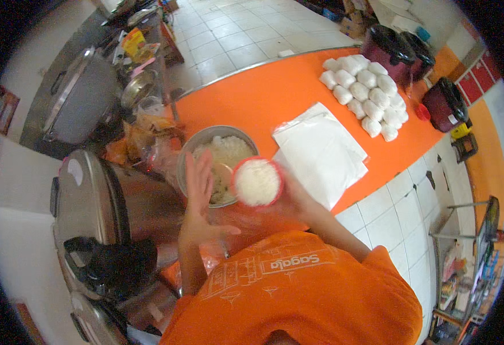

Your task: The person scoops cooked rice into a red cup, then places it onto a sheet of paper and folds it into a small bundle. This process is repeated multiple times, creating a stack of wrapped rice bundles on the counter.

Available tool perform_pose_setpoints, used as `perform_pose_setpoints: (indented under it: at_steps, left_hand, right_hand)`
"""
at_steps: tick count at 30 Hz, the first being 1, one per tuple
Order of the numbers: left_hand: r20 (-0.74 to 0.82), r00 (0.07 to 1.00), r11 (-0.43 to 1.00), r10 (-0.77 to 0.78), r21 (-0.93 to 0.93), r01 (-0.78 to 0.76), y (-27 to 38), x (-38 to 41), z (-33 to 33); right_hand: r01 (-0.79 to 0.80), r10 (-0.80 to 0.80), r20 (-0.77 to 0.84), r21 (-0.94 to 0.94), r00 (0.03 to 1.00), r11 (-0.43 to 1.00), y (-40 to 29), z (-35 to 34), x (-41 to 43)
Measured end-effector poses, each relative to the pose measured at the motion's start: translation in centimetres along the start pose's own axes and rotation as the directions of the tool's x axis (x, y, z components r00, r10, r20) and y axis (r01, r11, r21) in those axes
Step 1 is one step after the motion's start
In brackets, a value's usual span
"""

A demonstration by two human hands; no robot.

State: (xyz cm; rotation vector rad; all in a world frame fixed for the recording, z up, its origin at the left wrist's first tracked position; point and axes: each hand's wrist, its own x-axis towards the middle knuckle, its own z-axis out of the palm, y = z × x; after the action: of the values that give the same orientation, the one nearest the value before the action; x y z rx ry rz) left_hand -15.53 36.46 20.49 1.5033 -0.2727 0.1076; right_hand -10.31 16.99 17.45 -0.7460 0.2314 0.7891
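A round red container filled with white rice (258, 181) is held by my right hand (288, 189), which is blurred and partly hidden behind it. My left hand (200, 185) is spread, palm towards the container, over the near left rim of a metal pot (182, 166) and holds nothing. Inside the pot lies more cooked rice (230, 146). Right of the pot, a stack of white paper or plastic sheets (321, 151) rests on the orange tabletop (252, 99). Beyond the sheets sit several white wrapped bundles (366, 90), packed close together.
Dark red rice cookers with black lids (387, 51) stand at the table's far right end. On the left are a large lidded steel vessel (88, 198), a grey vessel (84, 99) and crumpled plastic bags (148, 133). White floor tiles (390, 207) border the table.
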Motion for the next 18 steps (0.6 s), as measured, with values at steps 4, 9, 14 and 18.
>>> perform_pose_setpoints:
  at_steps: [4,9,14,18]
  left_hand:
    - [0.409,0.91,0.992,-0.075,-0.065,0.111,-3.2,-0.4,2.2]
    - [0.582,0.796,0.974,-0.166,0.222,0.041,-9.1,-0.2,11.5]
    - [0.697,0.716,0.784,-0.032,0.462,-0.415,-22.3,-2.5,17.4]
    - [0.699,0.715,0.661,0.002,0.536,-0.526,-26.1,-2.7,19.0]
  right_hand:
    - [0.403,-0.519,-0.14,-0.475,0.843,0.782,-2.7,-11.7,-0.7]
    - [0.092,-0.722,0.33,-0.933,0.608,-0.349,-2.4,-20.9,1.2]
    - [-0.018,-0.586,0.249,-0.912,0.771,-0.41,-3.5,-21.5,3.1]
    - [-0.117,-0.346,0.031,-0.909,0.938,-0.4,-7.6,-19.8,4.0]
